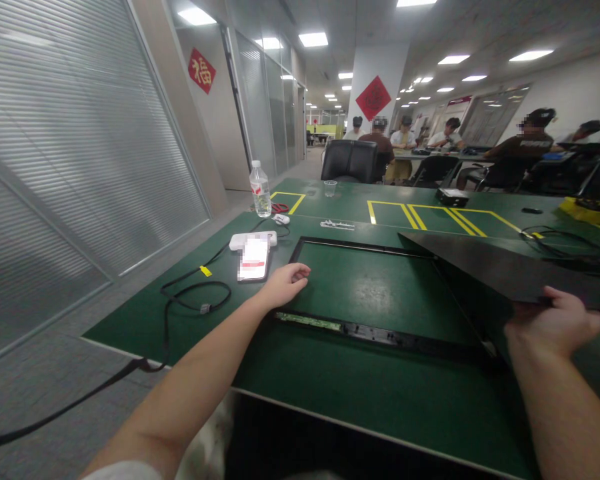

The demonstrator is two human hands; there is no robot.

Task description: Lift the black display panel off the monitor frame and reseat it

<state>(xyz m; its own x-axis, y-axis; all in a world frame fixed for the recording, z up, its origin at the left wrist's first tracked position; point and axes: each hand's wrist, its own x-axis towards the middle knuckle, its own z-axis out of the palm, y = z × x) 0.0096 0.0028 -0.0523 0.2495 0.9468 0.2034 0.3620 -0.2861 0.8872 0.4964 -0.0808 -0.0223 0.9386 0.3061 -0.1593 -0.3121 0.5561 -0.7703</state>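
Observation:
A black rectangular frame (370, 248), like a monitor bezel, lies on the green table. A strip of green circuit board (307, 321) shows along its near side. My left hand (286, 283) is at the frame's left side with fingers curled around it, partly hiding that side. On the right, my right hand (555, 323) grips the edge of a thin dark flat panel (490, 267), thumb on the upper face. The panel is tilted up over the frame's right side; its far right part runs out behind the hand. Some fingers of this hand are hidden.
Left of the frame are a lit phone (254, 259), a white device (240, 240), a water bottle (261, 190) and a looping black cable (200, 283). White strips (337, 225) lie beyond the frame. A plastic cup (330, 189) and black box (453, 197) stand farther back. Several people sit behind.

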